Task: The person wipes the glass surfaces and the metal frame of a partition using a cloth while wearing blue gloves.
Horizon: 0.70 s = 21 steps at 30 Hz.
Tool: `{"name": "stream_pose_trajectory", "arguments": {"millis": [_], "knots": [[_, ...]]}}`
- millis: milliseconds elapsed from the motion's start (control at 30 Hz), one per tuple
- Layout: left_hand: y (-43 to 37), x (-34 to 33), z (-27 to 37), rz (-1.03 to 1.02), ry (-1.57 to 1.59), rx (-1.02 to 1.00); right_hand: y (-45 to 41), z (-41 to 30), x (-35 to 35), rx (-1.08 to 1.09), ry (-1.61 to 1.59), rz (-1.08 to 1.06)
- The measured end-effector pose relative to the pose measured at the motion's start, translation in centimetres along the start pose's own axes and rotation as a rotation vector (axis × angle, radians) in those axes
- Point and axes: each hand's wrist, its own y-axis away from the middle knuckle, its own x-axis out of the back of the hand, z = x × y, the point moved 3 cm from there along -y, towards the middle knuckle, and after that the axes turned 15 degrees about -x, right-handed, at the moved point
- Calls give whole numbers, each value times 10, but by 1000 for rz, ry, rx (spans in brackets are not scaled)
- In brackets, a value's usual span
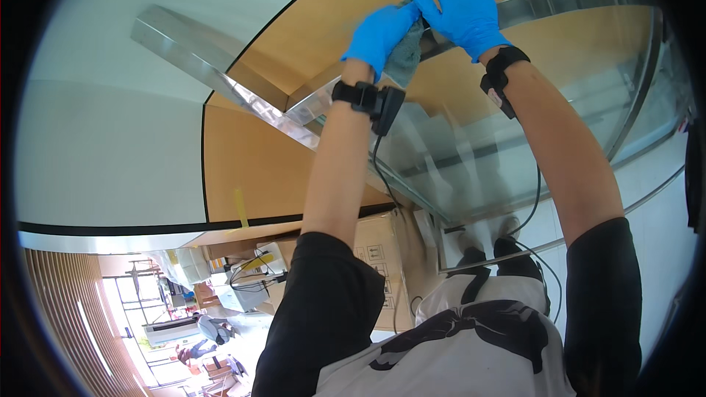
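Note:
A grey-green cloth (407, 60) is bunched under my left hand (385, 36), which wears a blue glove and grips it against a shiny metal rail (568, 4). My right hand (466, 14), also in a blue glove, lies over the same rail, its thumb and fingertips touching the left hand and the cloth's upper edge. The rail blocks part of the right palm, so its hold is unclear. Below both hands stands a glass panel (469, 138) with reflections in it. Each wrist carries a black strapped device with a cable.
A shiny metal post (220, 82) meets the frame at the left, before a tan and pale wall panel (253, 160). Cardboard boxes (380, 264) stand low on the left, near a white box (240, 292) with cables. People are in the bright background. White floor tiles (656, 198) lie right.

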Motion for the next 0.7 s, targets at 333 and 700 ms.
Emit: {"name": "stream_pose_trajectory", "arguments": {"millis": [333,700], "knots": [[107,71,-132,270,180,120,-3,3,-4,-175,220,-230],[99,69,-121,155,698,285,-42,82,61,-202,159,-98]]}}
